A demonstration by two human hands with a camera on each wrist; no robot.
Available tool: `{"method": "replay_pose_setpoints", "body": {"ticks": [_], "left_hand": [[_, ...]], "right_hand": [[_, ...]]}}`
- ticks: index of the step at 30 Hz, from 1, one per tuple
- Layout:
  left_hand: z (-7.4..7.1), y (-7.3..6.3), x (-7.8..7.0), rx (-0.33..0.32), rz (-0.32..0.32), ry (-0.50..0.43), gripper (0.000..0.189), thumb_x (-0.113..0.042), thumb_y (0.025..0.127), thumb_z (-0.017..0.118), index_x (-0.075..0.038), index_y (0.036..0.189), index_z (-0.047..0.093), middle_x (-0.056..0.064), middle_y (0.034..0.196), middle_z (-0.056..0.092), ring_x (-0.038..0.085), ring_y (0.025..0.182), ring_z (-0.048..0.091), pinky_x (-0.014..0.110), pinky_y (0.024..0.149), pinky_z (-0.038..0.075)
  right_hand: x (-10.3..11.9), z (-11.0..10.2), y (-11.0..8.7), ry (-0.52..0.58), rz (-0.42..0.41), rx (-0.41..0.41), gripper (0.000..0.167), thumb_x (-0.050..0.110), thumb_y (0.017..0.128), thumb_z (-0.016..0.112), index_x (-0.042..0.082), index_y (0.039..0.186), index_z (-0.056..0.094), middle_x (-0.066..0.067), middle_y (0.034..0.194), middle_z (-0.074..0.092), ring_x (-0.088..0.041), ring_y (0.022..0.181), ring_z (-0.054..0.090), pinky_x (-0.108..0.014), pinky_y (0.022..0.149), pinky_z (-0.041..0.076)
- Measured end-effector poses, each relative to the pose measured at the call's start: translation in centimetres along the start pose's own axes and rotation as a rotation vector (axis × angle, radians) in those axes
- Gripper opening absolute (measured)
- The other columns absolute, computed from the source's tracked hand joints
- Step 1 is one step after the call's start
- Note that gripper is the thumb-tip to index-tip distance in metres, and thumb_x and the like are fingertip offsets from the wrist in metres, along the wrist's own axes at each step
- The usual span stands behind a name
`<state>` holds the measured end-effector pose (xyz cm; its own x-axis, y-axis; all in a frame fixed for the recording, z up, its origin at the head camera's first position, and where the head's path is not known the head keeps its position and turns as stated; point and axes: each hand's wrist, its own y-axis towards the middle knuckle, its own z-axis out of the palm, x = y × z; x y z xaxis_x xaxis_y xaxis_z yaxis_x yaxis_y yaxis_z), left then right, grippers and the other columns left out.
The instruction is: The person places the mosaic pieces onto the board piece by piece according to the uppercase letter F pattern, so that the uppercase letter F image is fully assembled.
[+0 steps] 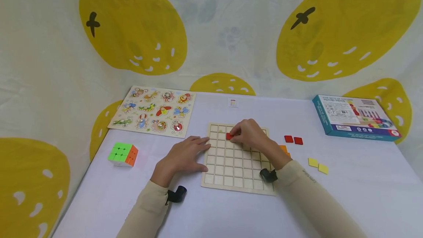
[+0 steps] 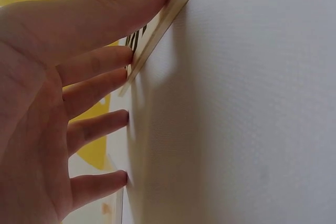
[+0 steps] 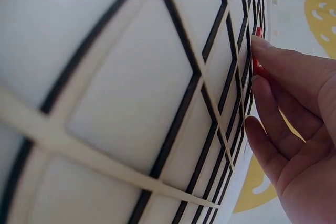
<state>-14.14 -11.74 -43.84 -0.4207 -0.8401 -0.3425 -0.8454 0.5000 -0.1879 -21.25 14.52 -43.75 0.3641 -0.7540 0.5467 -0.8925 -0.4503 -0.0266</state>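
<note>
A wooden grid board (image 1: 205,183) with square cells lies flat in the middle of the table. My right hand (image 1: 249,134) reaches over its far part and pinches a red square tile (image 1: 228,136) between thumb and fingers, down at a cell in an upper row. In the right wrist view the red tile (image 3: 256,64) shows at the fingertips, close to the grid. My left hand (image 1: 185,155) rests at the board's left edge. Its thumb and fingers (image 2: 94,69) are spread, and the thumb touches the board's rim in the left wrist view.
Right of the board lie two red tiles (image 1: 293,140), orange tiles (image 1: 284,149) partly behind the right wrist, and yellow tiles (image 1: 318,165). A puzzle cube (image 1: 123,154) and an insect puzzle board (image 1: 153,111) are left. A small card (image 1: 232,103) and a box (image 1: 357,117) stand farther back.
</note>
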Motion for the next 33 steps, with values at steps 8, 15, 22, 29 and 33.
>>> {"method": "replay_pose_setpoints", "body": {"ticks": [8, 15, 22, 29, 33], "left_hand": [[0.3, 0.1, 0.3, -0.014, 0.006, 0.005, 0.077, -0.051, 0.077, 0.084, -0.026, 0.145, 0.059, -0.008, 0.162, 0.044, 0.024, 0.151, 0.041, 0.050, 0.118, 0.043], [0.1, 0.1, 0.2, -0.002, -0.009, -0.009, 0.078, -0.051, 0.077, 0.084, -0.026, 0.146, 0.058, -0.008, 0.163, 0.043, 0.022, 0.152, 0.039, 0.050, 0.117, 0.043], [0.1, 0.0, 0.3, -0.013, -0.002, -0.014, 0.079, -0.051, 0.076, 0.085, -0.026, 0.146, 0.058, -0.008, 0.163, 0.044, 0.021, 0.151, 0.041, 0.050, 0.116, 0.044], [0.0, 0.0, 0.3, -0.022, 0.014, -0.022, 0.077, -0.050, 0.076, 0.085, -0.025, 0.144, 0.059, -0.005, 0.162, 0.045, 0.024, 0.150, 0.042, 0.051, 0.116, 0.044], [0.0, 0.0, 0.2, -0.021, 0.016, -0.025, 0.076, -0.049, 0.077, 0.085, -0.025, 0.144, 0.059, -0.005, 0.162, 0.045, 0.025, 0.150, 0.042, 0.051, 0.117, 0.043]], "right_hand": [[0.2, -0.2, -0.1, 0.011, 0.009, 0.001, 0.017, 0.017, 0.080, 0.087, 0.009, 0.094, 0.083, -0.005, 0.094, 0.081, -0.023, 0.093, 0.073, -0.037, 0.083, 0.059], [0.0, -0.2, -0.3, 0.042, -0.007, 0.013, 0.019, 0.017, 0.081, 0.086, 0.008, 0.098, 0.082, -0.005, 0.097, 0.081, -0.019, 0.091, 0.071, -0.035, 0.081, 0.058], [-0.8, -1.7, -1.2, 0.069, 0.042, 0.029, 0.025, 0.023, 0.085, 0.083, 0.014, 0.107, 0.080, -0.004, 0.107, 0.079, -0.020, 0.099, 0.070, -0.041, 0.090, 0.059], [-2.4, -5.5, -3.0, 0.024, 0.120, 0.007, 0.033, 0.028, 0.087, 0.081, 0.014, 0.117, 0.077, -0.010, 0.118, 0.076, -0.029, 0.106, 0.067, -0.044, 0.087, 0.059], [-4.0, -7.6, -4.4, -0.018, 0.165, 0.005, 0.035, 0.028, 0.089, 0.079, 0.013, 0.121, 0.075, -0.016, 0.124, 0.072, -0.033, 0.106, 0.066, -0.044, 0.083, 0.060]]}}
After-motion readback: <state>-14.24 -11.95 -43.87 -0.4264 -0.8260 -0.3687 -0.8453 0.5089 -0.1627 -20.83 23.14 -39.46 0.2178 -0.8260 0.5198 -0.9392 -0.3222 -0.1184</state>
